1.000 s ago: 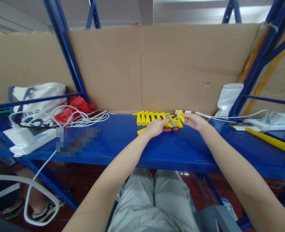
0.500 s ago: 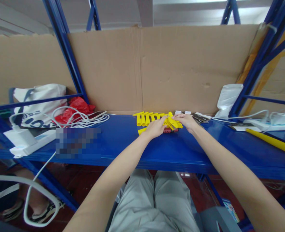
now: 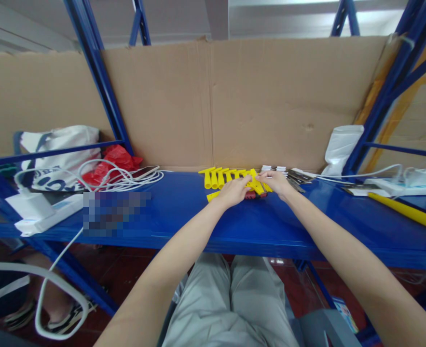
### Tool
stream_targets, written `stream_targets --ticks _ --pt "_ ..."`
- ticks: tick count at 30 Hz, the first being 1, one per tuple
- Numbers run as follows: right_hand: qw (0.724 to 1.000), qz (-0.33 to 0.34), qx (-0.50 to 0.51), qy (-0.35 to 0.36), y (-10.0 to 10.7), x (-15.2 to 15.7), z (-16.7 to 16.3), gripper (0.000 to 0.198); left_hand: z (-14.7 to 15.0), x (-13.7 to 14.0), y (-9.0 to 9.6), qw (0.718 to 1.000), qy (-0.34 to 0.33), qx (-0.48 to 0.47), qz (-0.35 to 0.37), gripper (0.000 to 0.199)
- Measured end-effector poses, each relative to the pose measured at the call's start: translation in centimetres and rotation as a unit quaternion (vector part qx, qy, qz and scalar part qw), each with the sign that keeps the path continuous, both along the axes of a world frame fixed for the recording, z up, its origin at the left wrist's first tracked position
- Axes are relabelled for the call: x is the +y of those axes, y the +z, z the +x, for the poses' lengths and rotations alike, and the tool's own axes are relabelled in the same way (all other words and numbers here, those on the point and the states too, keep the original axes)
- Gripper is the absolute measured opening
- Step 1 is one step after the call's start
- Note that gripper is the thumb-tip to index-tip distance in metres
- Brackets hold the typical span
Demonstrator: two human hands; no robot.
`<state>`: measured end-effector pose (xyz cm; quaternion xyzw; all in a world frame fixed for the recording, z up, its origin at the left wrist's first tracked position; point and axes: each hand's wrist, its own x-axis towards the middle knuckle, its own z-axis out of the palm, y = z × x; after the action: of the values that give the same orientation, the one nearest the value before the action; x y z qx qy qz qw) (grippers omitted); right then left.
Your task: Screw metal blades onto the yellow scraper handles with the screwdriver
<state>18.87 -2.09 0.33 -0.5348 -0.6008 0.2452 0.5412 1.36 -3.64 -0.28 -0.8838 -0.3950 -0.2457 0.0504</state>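
Over the middle of the blue tabletop, a yellow plastic piece [image 3: 254,176] is between my two hands. My left hand [image 3: 234,191] comes from the left with its fingers closed on the piece. From the right, my right hand [image 3: 276,182] pinches its other side with thumb and fingers. The fingers partly cover its shape. Just behind my left hand stands a row of several yellow plastic pieces with tube-like ends [image 3: 213,179]. Another yellow piece [image 3: 212,196] lies in front of the row, partly behind my left hand. A dark red object [image 3: 256,194] rests beneath the hands, mostly hidden.
Small black-and-white items [image 3: 299,176] lie right of my right hand. A long yellow strip [image 3: 406,211] and a white power strip [image 3: 382,186] are farther right. Coiled white cable [image 3: 140,179] and a red bag [image 3: 113,164] lie left. A cardboard panel [image 3: 263,101] closes off the back.
The yellow piece between my hands has turned, and less of it shows by my right fingers. My right hand has shifted slightly; my left hand stays nearly in place.
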Motion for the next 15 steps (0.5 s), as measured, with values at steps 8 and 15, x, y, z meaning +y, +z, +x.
stream_targets --ticks 8,15 --pt "0.998 0.032 -0.035 -0.040 -0.2 0.5 0.1 0.012 0.0 0.5 -0.2 1.000 -0.004 -0.014 0.007 0.024" --pt "0.984 0.047 -0.107 -0.132 0.0 1.3 2.9 0.013 -0.1 0.5 -0.2 1.000 0.011 -0.022 0.005 0.026"
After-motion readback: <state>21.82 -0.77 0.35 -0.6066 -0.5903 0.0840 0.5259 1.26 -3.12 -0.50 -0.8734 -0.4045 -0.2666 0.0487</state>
